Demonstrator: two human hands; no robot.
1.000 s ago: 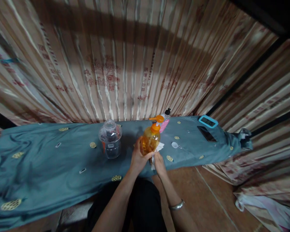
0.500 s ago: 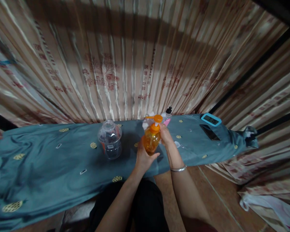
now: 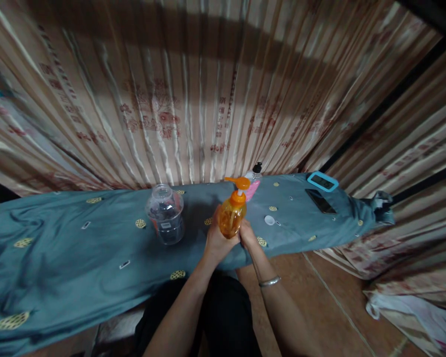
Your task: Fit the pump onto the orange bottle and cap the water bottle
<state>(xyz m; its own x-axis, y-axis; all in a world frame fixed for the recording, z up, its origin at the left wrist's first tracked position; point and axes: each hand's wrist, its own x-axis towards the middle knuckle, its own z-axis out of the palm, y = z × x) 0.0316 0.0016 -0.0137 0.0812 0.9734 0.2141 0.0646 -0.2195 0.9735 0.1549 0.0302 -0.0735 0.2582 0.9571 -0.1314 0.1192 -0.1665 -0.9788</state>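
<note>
An orange pump bottle [image 3: 232,214] with an orange nozzle is held upright just above the front edge of the teal cloth-covered surface [image 3: 70,258]. My left hand [image 3: 216,239] is wrapped round its lower left side. My right hand [image 3: 247,235], with a metal bangle on the wrist, is curled against the bottle's lower right side. What its fingers enclose is hidden. A clear plastic jar [image 3: 165,215] with a domed lid stands to the left of the bottle.
A pink-and-white bottle with a black cap [image 3: 253,181] stands behind the pump bottle. A small white cap [image 3: 269,220], a black phone [image 3: 320,201] and a blue-framed device [image 3: 321,182] lie to the right. A striped curtain [image 3: 193,99] hangs behind; brown tiled floor [image 3: 319,302] lies below right.
My right hand went from the bottle's base, holding a white tissue, up to the pump, then back down to the lower right side. The left hand kept its hold.
</note>
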